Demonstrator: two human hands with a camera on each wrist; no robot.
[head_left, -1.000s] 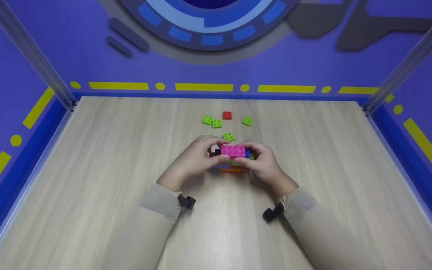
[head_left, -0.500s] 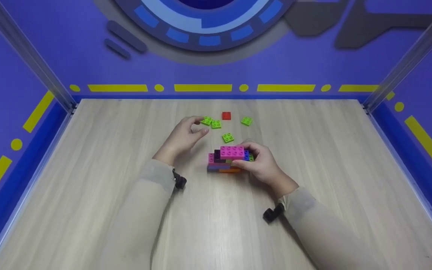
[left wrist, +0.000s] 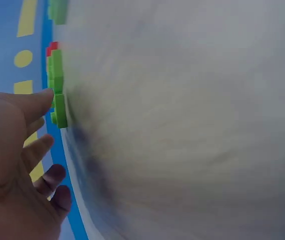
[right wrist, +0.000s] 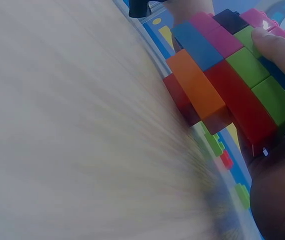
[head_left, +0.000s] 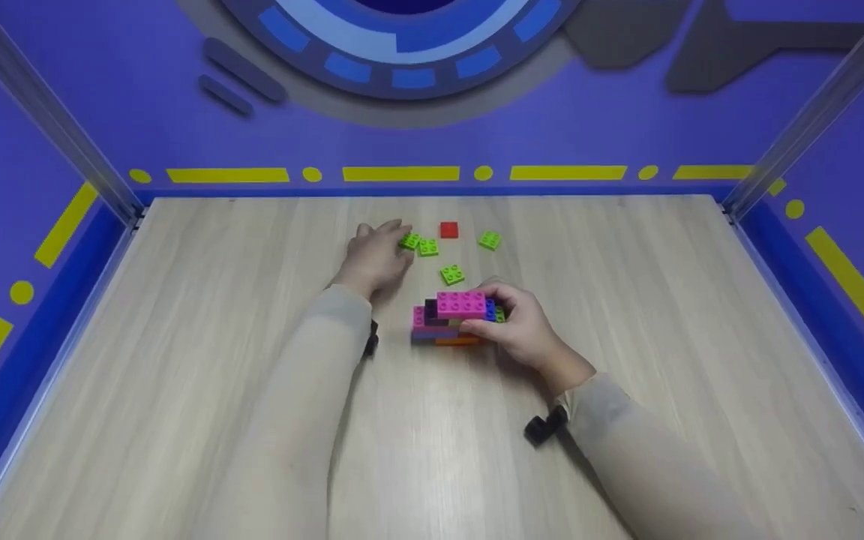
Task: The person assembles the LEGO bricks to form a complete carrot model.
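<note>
My right hand (head_left: pixel 518 322) grips a multi-coloured stack of toy building bricks at its right side, the thumb in front. On top of the stack is a pink brick (head_left: pixel 461 304); in the right wrist view an orange brick (right wrist: pixel 196 90), a red brick (right wrist: pixel 240 107) and a blue brick (right wrist: pixel 197 45) show lower down. My left hand (head_left: pixel 376 259) reaches to the far side of the table, fingers spread and fingertips right at a small green brick (head_left: pixel 410 241). In the left wrist view its thumb overlaps that green brick (left wrist: pixel 60 112).
Beside the reached brick lies another green brick (head_left: pixel 428 247). A red brick (head_left: pixel 449 229) sits farther back, a third green brick (head_left: pixel 489 240) to its right, and one more green brick (head_left: pixel 452 274) just behind the stack. Blue walls (head_left: pixel 432 142) enclose the wooden table (head_left: pixel 214 337) at the back and sides.
My left hand has let go of the stack and moved away, up and left, to the small green bricks. My right hand stays on the stack.
</note>
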